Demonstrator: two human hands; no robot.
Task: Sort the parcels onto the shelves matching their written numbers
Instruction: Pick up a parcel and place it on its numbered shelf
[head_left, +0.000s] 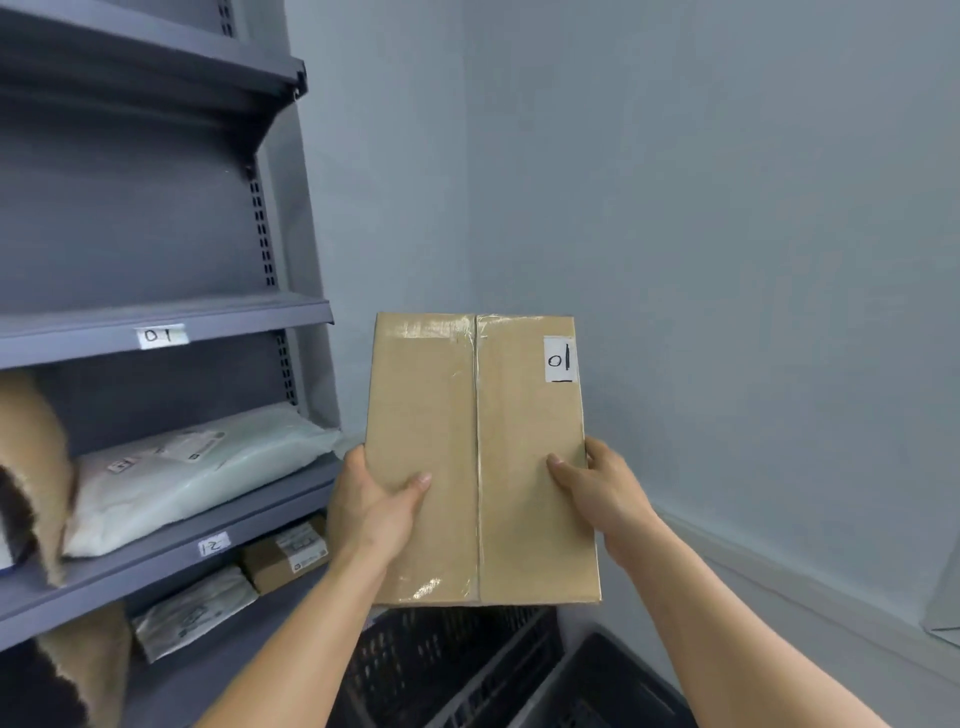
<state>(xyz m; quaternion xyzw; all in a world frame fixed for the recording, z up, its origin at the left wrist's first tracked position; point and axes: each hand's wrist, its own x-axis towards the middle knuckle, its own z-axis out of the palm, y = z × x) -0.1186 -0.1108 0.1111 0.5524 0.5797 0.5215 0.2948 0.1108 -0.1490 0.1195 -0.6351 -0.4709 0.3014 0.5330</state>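
I am holding the brown box up in front of me with both hands, above the black crates. My left hand and right hand are gripping its sides, thumbs on top, so I can read its sticker. It is saying 01. The shelf tag 01 is sitting up on my left, so I think the box is going there.

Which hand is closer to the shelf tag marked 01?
Left. The left hand holds the box edge facing the shelf tag; the right hand holds the opposite edge.
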